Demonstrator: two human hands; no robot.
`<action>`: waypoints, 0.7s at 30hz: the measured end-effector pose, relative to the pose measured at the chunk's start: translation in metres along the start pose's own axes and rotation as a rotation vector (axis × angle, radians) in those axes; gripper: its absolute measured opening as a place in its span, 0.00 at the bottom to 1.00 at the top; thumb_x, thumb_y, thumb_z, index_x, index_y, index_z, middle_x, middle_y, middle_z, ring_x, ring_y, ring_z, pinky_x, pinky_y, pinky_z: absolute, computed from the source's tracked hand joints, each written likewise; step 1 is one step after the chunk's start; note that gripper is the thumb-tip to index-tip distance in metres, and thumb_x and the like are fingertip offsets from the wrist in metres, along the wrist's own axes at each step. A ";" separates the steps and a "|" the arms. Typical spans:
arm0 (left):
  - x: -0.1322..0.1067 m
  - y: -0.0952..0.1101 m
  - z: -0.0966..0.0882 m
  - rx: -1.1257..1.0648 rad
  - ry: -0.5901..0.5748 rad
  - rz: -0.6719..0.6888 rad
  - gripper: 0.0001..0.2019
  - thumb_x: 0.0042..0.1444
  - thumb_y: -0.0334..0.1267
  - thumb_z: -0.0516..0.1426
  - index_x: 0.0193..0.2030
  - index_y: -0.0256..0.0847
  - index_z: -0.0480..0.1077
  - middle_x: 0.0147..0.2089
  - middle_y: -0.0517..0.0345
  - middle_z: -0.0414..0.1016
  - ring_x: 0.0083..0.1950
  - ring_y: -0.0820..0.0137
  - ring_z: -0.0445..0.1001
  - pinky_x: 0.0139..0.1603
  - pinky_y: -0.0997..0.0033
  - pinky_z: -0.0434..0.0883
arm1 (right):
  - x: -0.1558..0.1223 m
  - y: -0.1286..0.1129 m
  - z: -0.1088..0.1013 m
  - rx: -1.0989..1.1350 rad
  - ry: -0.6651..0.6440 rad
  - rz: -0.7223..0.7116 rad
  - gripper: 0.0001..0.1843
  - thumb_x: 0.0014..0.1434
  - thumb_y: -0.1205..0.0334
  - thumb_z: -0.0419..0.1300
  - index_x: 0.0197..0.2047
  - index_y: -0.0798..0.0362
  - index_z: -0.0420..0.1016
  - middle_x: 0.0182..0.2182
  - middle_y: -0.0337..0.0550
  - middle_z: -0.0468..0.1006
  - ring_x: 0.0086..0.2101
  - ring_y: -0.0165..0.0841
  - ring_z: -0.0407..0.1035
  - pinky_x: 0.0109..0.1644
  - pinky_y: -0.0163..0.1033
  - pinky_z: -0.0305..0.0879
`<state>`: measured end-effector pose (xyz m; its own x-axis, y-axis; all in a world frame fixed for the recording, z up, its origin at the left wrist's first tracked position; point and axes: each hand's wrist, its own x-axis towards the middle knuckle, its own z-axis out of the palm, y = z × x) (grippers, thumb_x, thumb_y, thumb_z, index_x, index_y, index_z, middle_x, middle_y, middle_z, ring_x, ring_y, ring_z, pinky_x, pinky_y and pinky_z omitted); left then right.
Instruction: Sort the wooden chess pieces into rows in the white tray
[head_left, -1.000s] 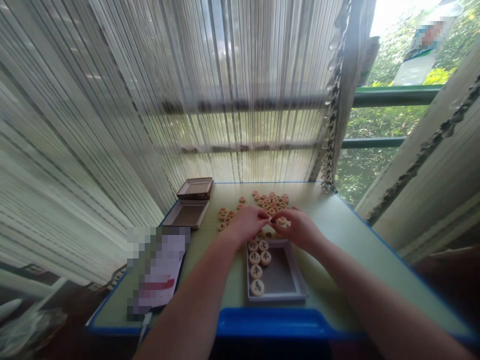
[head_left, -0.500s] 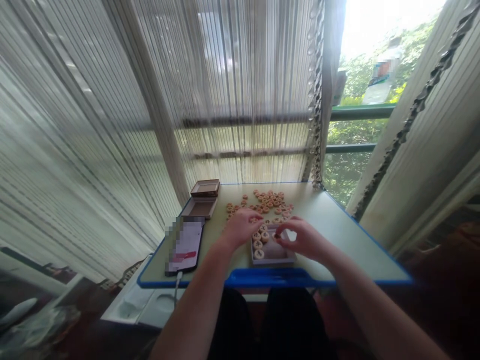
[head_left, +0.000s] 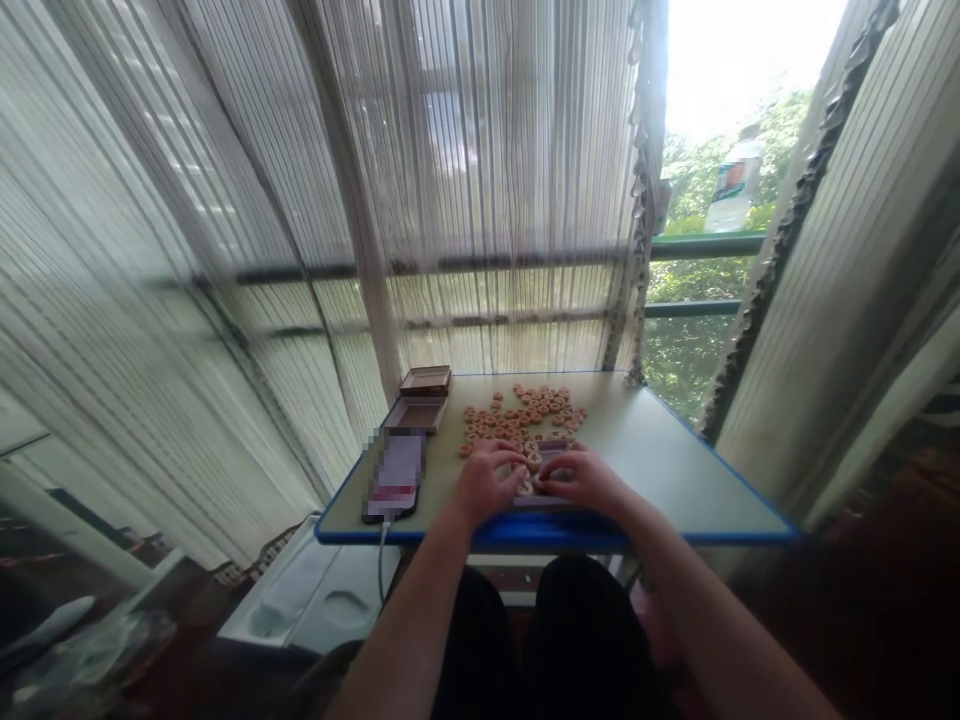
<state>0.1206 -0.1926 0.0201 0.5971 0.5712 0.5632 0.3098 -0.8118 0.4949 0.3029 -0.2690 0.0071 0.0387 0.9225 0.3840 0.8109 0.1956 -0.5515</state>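
A shallow box sits at the table's near edge, partly covered by my hands. Round wooden xiangqi pieces with dark characters lie along its left side. My left hand is over the box's left wall, fingers curled in beside the pieces; whatever its fingertips grip is hidden. From the right, my right hand reaches in, thumb and fingers pinched on a xiangqi piece near the row. Beyond the box spreads a loose scatter of xiangqi pieces, several of them overlapping.
Two box parts lie at the table's far left. A phone with a white cable rests on the left. The pale table has a blue rim. String curtains hang behind; a bottle stands by the window.
My right hand has moved left and down with the piece, toward the row in the box. My left hand has come closer to the row. The view has shifted slightly.
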 end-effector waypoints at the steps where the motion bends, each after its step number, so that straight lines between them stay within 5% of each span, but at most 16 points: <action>1: 0.000 0.000 0.000 -0.006 0.005 -0.006 0.07 0.51 0.37 0.57 0.35 0.41 0.76 0.40 0.55 0.73 0.46 0.67 0.68 0.51 0.66 0.65 | -0.001 0.000 0.001 -0.003 0.001 -0.025 0.07 0.49 0.58 0.62 0.32 0.48 0.80 0.29 0.42 0.77 0.38 0.37 0.66 0.44 0.41 0.62; 7: -0.001 0.003 -0.002 -0.008 -0.027 -0.025 0.07 0.51 0.37 0.57 0.34 0.42 0.76 0.40 0.55 0.73 0.47 0.67 0.68 0.53 0.65 0.64 | -0.009 -0.002 -0.002 -0.039 0.101 -0.134 0.09 0.52 0.62 0.58 0.35 0.48 0.79 0.36 0.42 0.79 0.39 0.35 0.66 0.47 0.42 0.60; 21: 0.000 0.000 0.000 0.002 -0.020 -0.012 0.07 0.50 0.37 0.57 0.35 0.42 0.76 0.40 0.55 0.73 0.47 0.67 0.68 0.52 0.67 0.64 | -0.011 -0.002 -0.003 -0.087 0.031 -0.185 0.10 0.55 0.61 0.56 0.34 0.47 0.80 0.33 0.42 0.79 0.38 0.36 0.65 0.46 0.42 0.60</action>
<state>0.1202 -0.1928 0.0204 0.6083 0.5780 0.5439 0.3181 -0.8054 0.5002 0.3026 -0.2801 0.0061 -0.0987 0.8624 0.4965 0.8532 0.3302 -0.4039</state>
